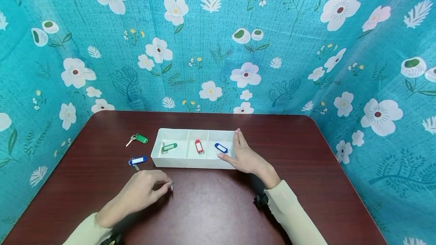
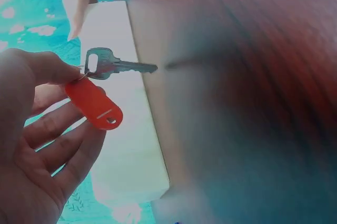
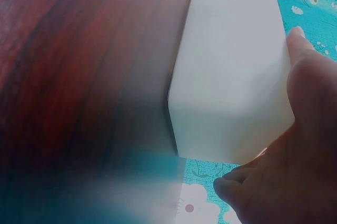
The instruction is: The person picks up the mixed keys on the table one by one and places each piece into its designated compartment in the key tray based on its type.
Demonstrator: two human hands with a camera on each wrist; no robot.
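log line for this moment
left hand: holds red-tagged key; right hand: touches white tray, right end; tray: green tag, red tag, blue tag; table: green fob, blue fob

The left arm (image 1: 89, 230) and right arm (image 1: 291, 211) are slanting forward and inward. The left hand (image 1: 146, 190) is pinching between thumb and forefinger, its other fingers bending loosely. The right hand (image 1: 248, 158) is holding its thumb well apart, pointing inward, while its straight fingers are pointing forward.
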